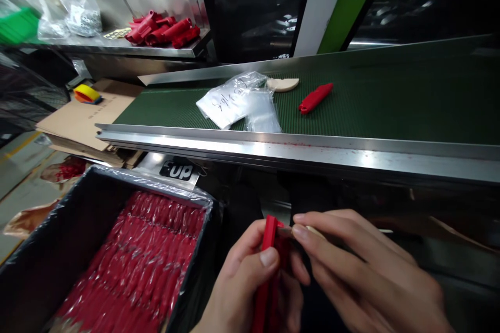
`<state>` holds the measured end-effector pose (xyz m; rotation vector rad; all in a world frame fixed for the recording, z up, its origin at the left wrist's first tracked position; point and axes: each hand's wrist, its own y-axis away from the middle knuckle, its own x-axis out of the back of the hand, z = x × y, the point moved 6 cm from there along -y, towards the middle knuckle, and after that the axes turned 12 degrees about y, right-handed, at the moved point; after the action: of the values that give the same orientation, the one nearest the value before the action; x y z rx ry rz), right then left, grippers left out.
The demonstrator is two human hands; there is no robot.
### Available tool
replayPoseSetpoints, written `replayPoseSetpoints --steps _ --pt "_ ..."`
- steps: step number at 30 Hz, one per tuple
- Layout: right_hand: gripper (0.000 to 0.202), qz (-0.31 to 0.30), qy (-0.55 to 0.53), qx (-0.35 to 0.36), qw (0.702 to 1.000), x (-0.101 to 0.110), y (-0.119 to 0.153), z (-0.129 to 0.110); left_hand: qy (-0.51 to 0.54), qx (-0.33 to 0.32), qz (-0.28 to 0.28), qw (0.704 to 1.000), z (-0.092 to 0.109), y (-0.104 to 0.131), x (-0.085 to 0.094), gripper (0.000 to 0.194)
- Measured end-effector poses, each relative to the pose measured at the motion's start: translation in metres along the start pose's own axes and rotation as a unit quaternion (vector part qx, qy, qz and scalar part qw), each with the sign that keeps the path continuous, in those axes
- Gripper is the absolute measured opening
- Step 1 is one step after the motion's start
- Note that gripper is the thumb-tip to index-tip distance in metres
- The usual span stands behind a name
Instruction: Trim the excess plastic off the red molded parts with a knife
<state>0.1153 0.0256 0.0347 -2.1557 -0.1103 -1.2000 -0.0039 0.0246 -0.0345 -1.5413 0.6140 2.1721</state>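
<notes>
My left hand is closed around a long red plastic part, with the thumb lying across its side. In my right hand a small knife with a pale handle is pinched between thumb and fingers. Its thin metal tip touches the upper edge of the red part, where a small red sliver sticks out. The lower end of the part is partly hidden by my left fingers. Beyond my hands, another red plastic part lies on the green conveyor belt.
A metal rail with red specks edges the belt. Plastic bags and a cream half-round piece lie on it. At lower left stands a lined bin of bagged red parts. Red parts heap on a shelf; cardboard carries tape.
</notes>
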Motion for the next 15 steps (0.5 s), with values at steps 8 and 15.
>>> replayPoseSetpoints --steps 8,15 --pt "0.042 -0.005 0.015 0.011 1.0 -0.0001 0.0053 0.0021 -0.009 0.004 -0.006 1.0 -0.001 -0.0009 -0.0026 0.027" --pt "0.043 -0.002 0.023 0.009 1.0 -0.0017 0.0064 0.0018 -0.01 0.012 0.005 1.0 -0.0032 0.0001 0.0011 0.025"
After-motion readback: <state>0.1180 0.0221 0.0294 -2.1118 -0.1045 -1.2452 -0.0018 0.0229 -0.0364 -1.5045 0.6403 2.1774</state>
